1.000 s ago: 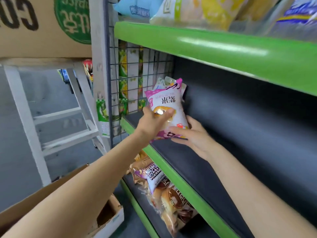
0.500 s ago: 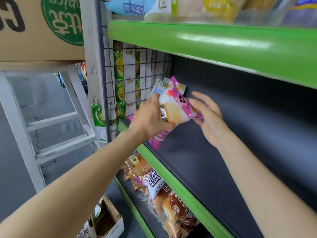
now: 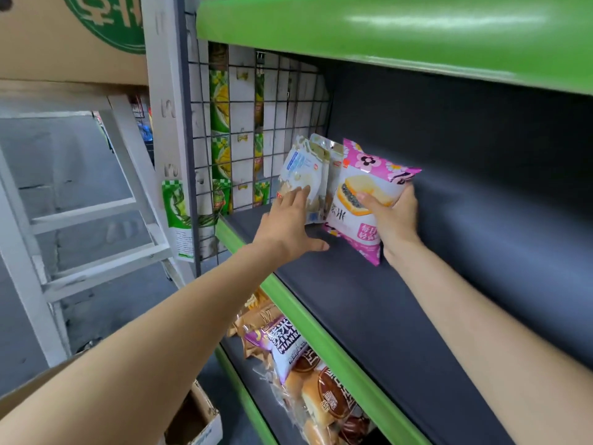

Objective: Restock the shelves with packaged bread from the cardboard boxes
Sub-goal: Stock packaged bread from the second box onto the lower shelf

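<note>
Green-edged shelf (image 3: 308, 313) with a dark deck, running from the wire grid (image 3: 256, 123) at its far left end toward the near right; mostly bare. Another green shelf (image 3: 385, 30) overhead. Below, a lower shelf (image 3: 244, 390) loaded with clear-wrapped brown buns (image 3: 324, 393) and a purple-labelled pack (image 3: 282, 342) at their far end. Left of the shelving, a white ladder (image 3: 96, 226) on grey floor, carrying a big box (image 3: 64, 36) with a green round logo. Bottom left, an open cardboard box (image 3: 195, 422) on the floor, partly hidden behind the left forearm.

At the far end of the middle shelf, next to the grid, standing upright: two pale bread packs (image 3: 301, 178), close against each other. Just right of them, touching, a pink bread pack (image 3: 362, 200) printed with a filled bun, standing on its lower edge on the deck and leaning slightly.

Right hand (image 3: 394, 220) wrapped round the pink pack's right side, thumb across the front, fingers behind it, gripping. Left hand (image 3: 288, 223) flat and spread, fingertips pressed on the front of the nearest pale pack, thumb out to the right above the deck; holding nothing.
</note>
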`<action>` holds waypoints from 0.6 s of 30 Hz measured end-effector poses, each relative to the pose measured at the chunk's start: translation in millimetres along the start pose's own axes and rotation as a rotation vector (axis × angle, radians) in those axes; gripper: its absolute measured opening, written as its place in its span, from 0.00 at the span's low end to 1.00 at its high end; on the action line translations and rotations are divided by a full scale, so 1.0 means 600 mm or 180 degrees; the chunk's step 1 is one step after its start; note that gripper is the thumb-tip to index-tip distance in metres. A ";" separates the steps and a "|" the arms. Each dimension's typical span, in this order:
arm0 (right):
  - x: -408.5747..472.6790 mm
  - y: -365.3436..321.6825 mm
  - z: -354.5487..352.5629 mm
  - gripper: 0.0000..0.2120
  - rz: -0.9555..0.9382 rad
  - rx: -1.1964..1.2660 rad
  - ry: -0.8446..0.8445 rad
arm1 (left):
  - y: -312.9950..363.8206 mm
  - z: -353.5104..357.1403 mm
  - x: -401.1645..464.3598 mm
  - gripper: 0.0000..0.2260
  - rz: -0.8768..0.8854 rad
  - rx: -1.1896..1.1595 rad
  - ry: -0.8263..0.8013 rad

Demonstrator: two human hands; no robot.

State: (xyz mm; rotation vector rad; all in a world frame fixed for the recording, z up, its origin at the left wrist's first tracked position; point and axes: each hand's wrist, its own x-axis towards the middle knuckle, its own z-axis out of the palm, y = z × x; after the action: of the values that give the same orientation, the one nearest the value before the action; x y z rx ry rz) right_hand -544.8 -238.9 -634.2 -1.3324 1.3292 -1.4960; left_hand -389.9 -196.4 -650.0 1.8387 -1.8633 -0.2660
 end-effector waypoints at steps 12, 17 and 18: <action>0.092 0.047 0.031 0.32 0.0286 -0.1170 0.0474 | -0.004 0.043 0.079 0.48 -0.0388 -0.0784 -0.0461; 0.095 0.040 0.019 0.34 0.0455 -0.1607 0.0204 | 0.000 0.045 0.082 0.43 -0.0426 -0.0786 -0.0325; 0.093 0.037 0.018 0.35 0.0491 -0.1637 0.0149 | 0.003 0.046 0.082 0.43 -0.0448 -0.0777 -0.0308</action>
State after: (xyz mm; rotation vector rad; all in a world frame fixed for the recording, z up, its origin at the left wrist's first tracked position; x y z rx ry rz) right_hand -548.4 -299.1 -644.0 -1.4636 1.8865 -1.1253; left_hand -402.5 -250.0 -662.0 1.8158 -1.6802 -0.6140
